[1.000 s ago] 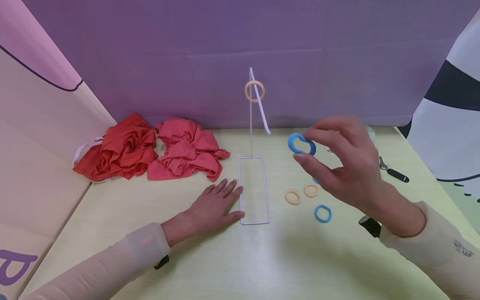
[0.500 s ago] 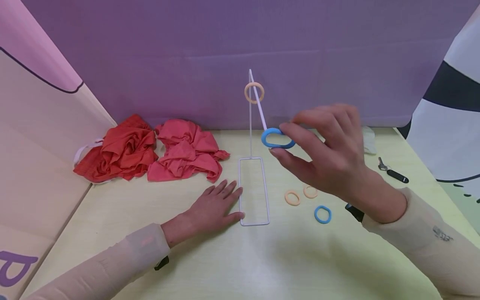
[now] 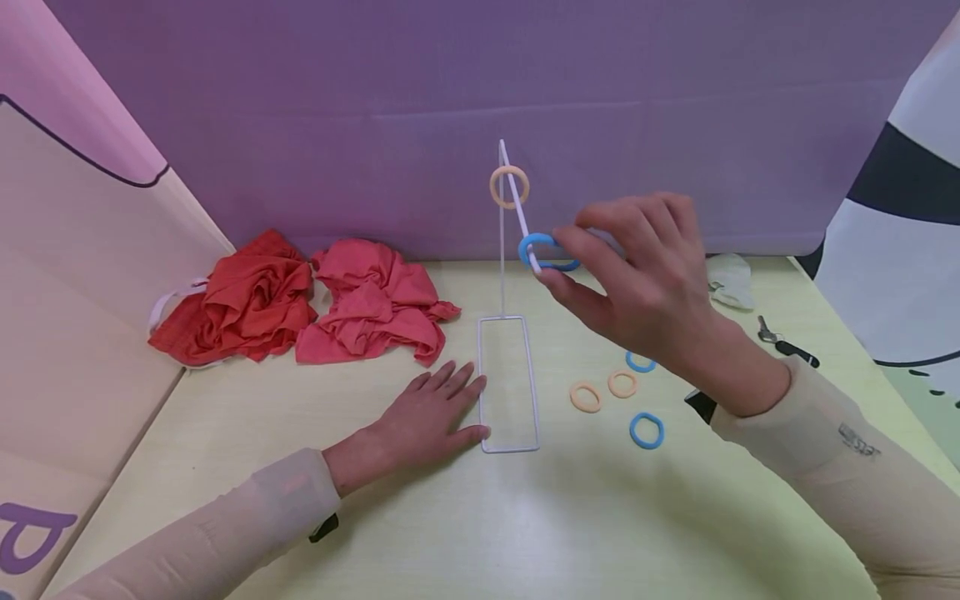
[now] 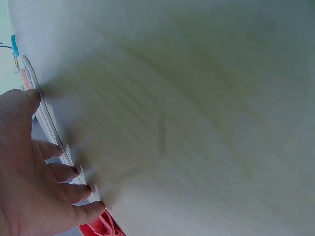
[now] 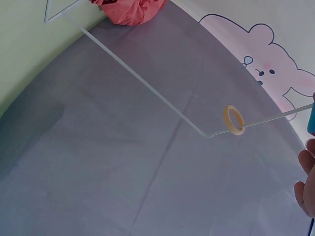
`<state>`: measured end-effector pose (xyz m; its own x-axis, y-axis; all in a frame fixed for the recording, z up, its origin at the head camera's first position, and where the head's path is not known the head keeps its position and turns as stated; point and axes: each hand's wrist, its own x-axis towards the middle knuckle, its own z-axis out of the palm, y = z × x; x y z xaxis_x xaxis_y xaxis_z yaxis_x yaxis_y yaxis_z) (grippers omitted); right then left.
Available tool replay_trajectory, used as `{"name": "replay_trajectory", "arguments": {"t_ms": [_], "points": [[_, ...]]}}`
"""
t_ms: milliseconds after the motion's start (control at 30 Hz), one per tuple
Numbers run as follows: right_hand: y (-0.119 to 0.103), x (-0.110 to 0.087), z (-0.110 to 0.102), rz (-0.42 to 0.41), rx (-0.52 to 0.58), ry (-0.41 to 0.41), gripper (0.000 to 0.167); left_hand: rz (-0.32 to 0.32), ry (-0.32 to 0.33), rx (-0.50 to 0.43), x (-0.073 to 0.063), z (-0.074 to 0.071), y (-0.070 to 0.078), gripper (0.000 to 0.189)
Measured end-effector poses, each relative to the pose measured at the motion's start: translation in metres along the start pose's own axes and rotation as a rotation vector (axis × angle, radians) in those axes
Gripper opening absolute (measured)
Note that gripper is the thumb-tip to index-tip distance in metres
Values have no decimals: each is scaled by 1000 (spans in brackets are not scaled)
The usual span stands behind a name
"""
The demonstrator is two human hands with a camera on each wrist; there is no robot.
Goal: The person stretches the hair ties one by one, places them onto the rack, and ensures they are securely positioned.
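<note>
My right hand (image 3: 645, 275) pinches a blue ring (image 3: 525, 250) between thumb and fingers, squeezing it into an oval. The ring sits around the front tip of the sloping arm of a white wire stand (image 3: 518, 204), and the tip pokes through it. Farther up that arm hangs a peach ring (image 3: 492, 187). In the right wrist view, only part of the blue ring (image 5: 312, 120) shows at the edge. My left hand (image 3: 420, 421) lies flat on the table with spread fingers, its thumb and fingertips at the left side of the stand's rectangular base (image 3: 531, 383).
Right of the base lie two peach rings (image 3: 576, 402) (image 3: 613, 392) and two blue rings (image 3: 633, 437) (image 3: 641, 367). A key with a black fob (image 3: 797, 352) and a small white pouch (image 3: 731, 279) lie farther right. Crumpled red cloth (image 3: 258, 287) and pink cloth (image 3: 375, 300) rest at back left.
My right hand has carried the blue ring leftward and slightly up, from right of the stand onto the tip of its arm. The left hand has stayed in place.
</note>
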<state>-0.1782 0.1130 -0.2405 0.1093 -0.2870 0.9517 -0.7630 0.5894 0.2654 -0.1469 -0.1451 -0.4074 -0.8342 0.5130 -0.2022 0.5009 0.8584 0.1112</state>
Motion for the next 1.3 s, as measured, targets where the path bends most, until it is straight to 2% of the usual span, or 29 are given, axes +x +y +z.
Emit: {"name": "replay_trajectory", "arguments": {"t_ms": [367,600,867,1300], "points": [[16,-2,16,2,-56,-95,21,7,4,-5,0,-1,1,80],[25,1,29,5,-89,-199,17,14,17,-8,-1,0,0,80],[31,1,41,92,-110,-262,28,20,24,-1,-1,1,0,79],[36,0,51,194,-104,-322,28,25,35,5,-1,0,-1,79]]}}
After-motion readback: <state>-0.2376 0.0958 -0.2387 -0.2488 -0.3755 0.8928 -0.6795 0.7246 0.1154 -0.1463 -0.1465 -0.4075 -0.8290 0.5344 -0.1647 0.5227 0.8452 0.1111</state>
